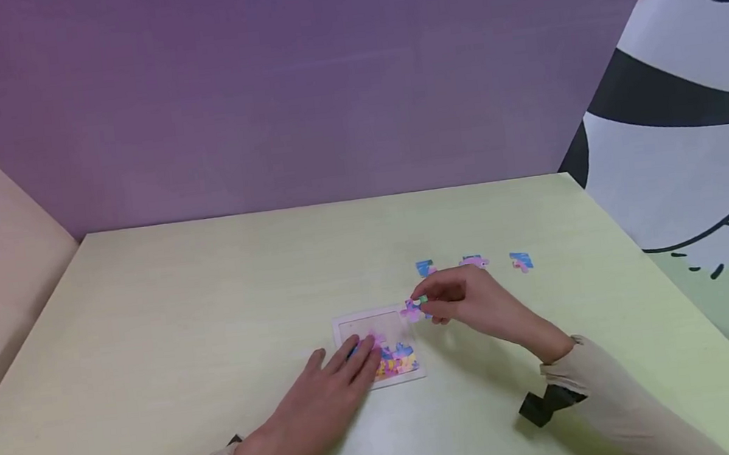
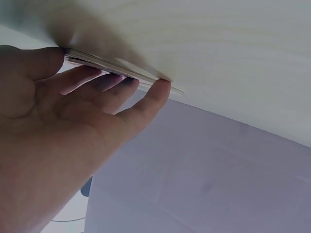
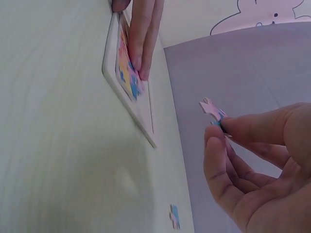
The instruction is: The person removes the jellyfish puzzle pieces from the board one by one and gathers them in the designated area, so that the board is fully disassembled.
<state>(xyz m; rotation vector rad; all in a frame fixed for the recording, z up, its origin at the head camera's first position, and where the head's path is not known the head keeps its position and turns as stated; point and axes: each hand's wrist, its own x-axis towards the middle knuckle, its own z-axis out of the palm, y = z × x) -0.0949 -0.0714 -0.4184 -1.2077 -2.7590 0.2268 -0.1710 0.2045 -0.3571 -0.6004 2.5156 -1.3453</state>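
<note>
A shallow puzzle tray with a pale raised border lies on the table, its near part filled with joined colourful pieces. My left hand rests over the tray's left side, fingers extended onto the pieces; in the left wrist view the thumb and fingertips touch the tray's edge. Above the tray's far right corner, my right hand pinches a pink, blue and green jigsaw piece between thumb and forefinger. In the right wrist view that piece is held up off the table.
Three loose jigsaw pieces lie in a row beyond the right hand: one at left, a pink one in the middle and one at right. A purple wall rises behind the table's far edge.
</note>
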